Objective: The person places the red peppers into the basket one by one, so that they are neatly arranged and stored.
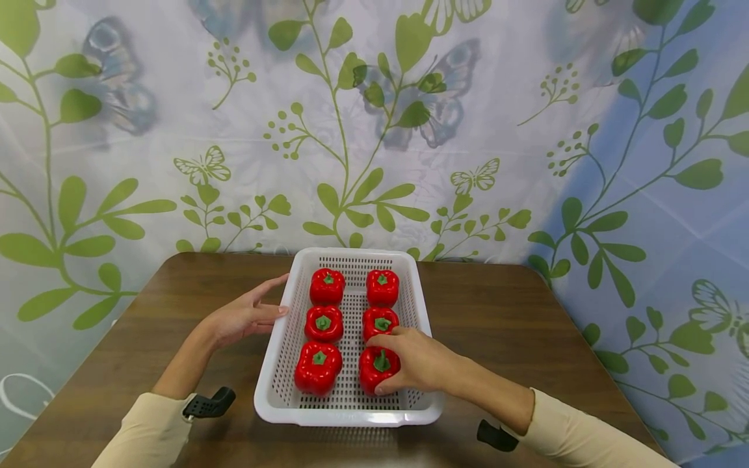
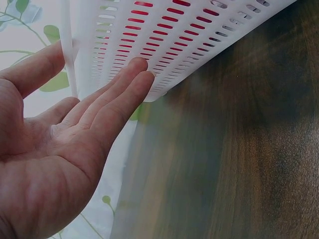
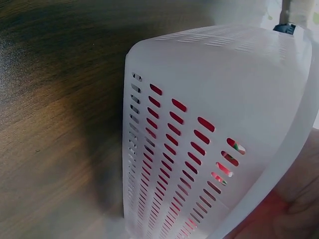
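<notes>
A white perforated basket [image 1: 351,417] holds several glossy red bell peppers with green stems, in two columns. My right hand [image 1: 424,361] reaches over the basket's right rim and grips the front right bell pepper [image 1: 370,372], thumb and fingers on its sides. Just behind that one sits another bell pepper [image 1: 374,318]. My left hand [image 1: 248,317] is at the basket's left side, fingers fairly straight. In the left wrist view its thumb meets the rim and the fingertips lie against the slotted wall [image 2: 169,30]. The right wrist view shows mostly the basket's outer wall [image 3: 209,89], hiding the held pepper's shape.
The basket stands on a dark brown wooden table [image 1: 491,305]. Behind the table hangs a pale curtain [image 1: 263,162] printed with green leaves and butterflies. Black bands [image 1: 209,403] are on both wrists.
</notes>
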Demonstrator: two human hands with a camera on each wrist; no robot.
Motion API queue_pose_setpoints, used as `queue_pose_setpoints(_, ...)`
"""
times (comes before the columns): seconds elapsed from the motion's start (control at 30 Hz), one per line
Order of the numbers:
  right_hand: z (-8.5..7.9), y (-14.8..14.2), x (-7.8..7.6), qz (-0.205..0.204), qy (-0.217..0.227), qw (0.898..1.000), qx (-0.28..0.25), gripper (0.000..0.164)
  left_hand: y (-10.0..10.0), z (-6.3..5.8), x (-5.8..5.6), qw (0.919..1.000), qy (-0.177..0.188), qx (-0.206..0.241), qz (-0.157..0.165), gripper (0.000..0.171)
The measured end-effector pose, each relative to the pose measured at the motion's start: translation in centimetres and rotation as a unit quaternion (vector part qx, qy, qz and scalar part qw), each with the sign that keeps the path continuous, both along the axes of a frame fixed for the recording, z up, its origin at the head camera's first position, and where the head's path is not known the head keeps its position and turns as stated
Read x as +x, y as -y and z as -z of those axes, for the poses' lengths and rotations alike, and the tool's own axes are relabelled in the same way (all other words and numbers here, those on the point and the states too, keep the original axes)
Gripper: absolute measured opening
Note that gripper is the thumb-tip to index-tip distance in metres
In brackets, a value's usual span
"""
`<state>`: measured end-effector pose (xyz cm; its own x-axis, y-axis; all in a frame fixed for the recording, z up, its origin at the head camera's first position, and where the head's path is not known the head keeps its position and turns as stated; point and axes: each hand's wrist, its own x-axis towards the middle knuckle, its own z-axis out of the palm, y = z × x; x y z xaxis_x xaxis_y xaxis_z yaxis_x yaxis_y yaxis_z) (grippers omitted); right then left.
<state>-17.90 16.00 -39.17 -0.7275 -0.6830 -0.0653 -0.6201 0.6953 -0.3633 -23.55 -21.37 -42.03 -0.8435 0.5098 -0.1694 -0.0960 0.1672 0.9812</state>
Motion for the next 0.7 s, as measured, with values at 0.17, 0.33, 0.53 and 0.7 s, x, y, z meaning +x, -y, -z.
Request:
queue_pose_setpoints(0.17,-0.03,0.01,0.03,-0.003,-0.003,1.000,0.000,0.067,-0.04,0.16,0.00,1.0000,0.001,0.000,-0.002,0.080)
queue_pose_setpoints(0.33,-0.05,-0.01,-0.03,-0.004,0.000,1.000,0.000,0.068,-0.04,0.28,-0.05,1.0000,-0.002,0.001,0.000,0.080)
queue_pose_setpoints(0.53,-0.40,-0.04,-0.06,0.002,0.022,1.000,-0.003,0.070,0.05,0.46,-0.05,1.0000,-0.006,0.003,0.005,0.079)
queue_pose_setpoints(0.7,-0.99,-0.24,-0.08,0.020,0.027,0.999,-0.009,0.073,0.05,0.56,0.06,0.9999,-0.008,0.006,0.009,0.080)
